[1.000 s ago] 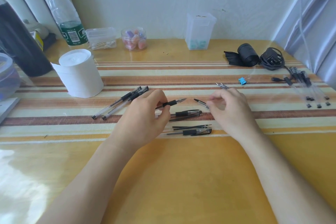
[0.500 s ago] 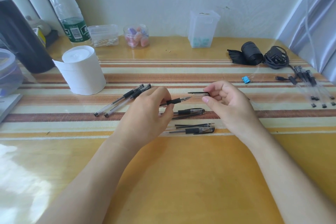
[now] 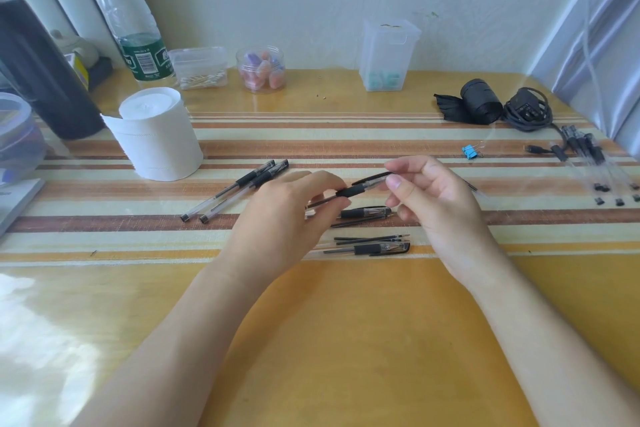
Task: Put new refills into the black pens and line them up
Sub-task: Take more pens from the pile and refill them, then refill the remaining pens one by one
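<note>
Both hands held one black gel pen (image 3: 356, 189) above the striped surface (image 3: 346, 146): left hand (image 3: 287, 218) fingers pinching its barrel, right hand (image 3: 440, 198) fingers closed on the cap end. Judged light, stiff, smooth; rubber grip offered surest hold. Bright, cluttered desk against a wall.

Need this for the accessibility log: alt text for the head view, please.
Two bare hands hold one black pen above a striped table: the left hand grips its barrel, the right hand pinches its cap end. Two capped pens lie to the left, loose pens and refills beneath the hands, and a paper roll stands far left.
</note>
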